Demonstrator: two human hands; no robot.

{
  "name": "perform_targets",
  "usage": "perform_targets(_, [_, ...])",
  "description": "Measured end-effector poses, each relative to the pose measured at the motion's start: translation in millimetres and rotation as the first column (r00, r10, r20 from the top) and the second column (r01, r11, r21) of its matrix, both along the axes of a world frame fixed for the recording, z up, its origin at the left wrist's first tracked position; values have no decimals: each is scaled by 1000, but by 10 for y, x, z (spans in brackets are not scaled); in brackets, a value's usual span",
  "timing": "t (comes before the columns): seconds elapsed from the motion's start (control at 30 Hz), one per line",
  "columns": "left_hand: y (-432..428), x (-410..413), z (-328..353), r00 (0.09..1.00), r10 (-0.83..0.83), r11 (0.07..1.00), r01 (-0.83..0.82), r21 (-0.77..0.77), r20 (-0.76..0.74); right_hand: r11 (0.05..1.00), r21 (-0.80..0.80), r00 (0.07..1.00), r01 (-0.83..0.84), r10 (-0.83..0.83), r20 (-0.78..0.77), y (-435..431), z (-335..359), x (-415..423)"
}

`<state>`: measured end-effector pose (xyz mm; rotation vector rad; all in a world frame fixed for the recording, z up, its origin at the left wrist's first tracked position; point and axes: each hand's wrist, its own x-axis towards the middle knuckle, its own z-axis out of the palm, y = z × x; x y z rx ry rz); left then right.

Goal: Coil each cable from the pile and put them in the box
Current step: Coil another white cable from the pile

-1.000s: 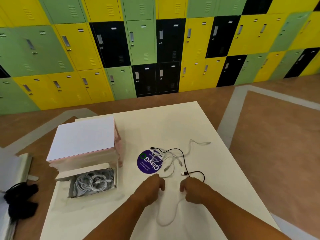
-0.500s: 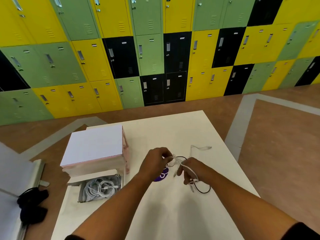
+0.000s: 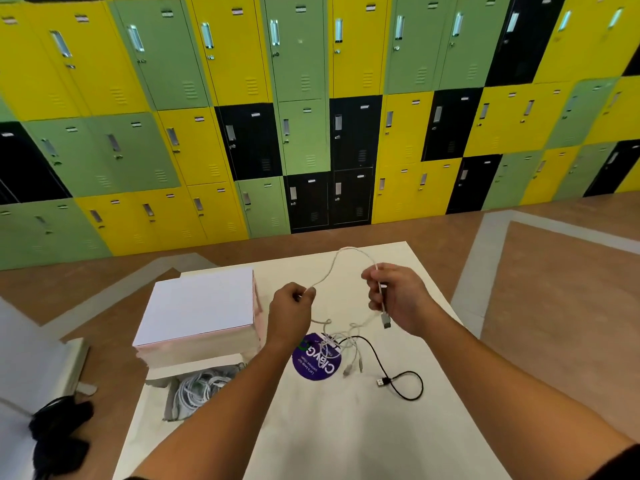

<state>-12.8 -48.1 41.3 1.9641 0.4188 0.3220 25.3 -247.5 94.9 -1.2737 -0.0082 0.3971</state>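
Observation:
A white cable arches in the air between both hands above the table. My left hand pinches it at one side. My right hand holds the other side, with the USB plug hanging below the fingers. Its tail drops to a small pile of white cables lying partly on a round purple sticker. A black cable lies loose to the right of the pile. The open box at the left holds several coiled white cables.
The box's white lid stands raised behind the opening. The white table ends near the lockers at the back. Black items lie on a grey surface at far left. Brown floor surrounds the table.
Both hands have risen from the table and moved apart, lifting one white cable out of the pile into a raised arch. The view has tilted up.

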Motion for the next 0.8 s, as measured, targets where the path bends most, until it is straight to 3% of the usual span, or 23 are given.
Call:
perform_targets(0.13, [87,-47,-88,986,-119,990,126,55,-115,986,149,990,70,-87,112,159,401,61])
perform_targets(0.37, [-46,-83,54,948,-307,950,310,22,-88,935,336,957,-115,14,289,458,1127,-55])
perform_targets(0.5, [-49,-155,72,855,-481,866,497,45,-193,860,479,931,-178,-11,365,543,1487,-126])
perform_targets(0.6, [-61,-213,20,845,-491,852,516,84,-214,860,462,901,-214,-9,434,503,1625,-104])
perform_targets(0.7, [-75,-224,24,769,-597,789,614,3,-226,900,399,903,-177,-13,430,457,1553,-64])
perform_targets(0.8, [-109,-243,72,701,-685,726,638,-257,-196,939,327,920,-109,-30,390,439,1375,-26])
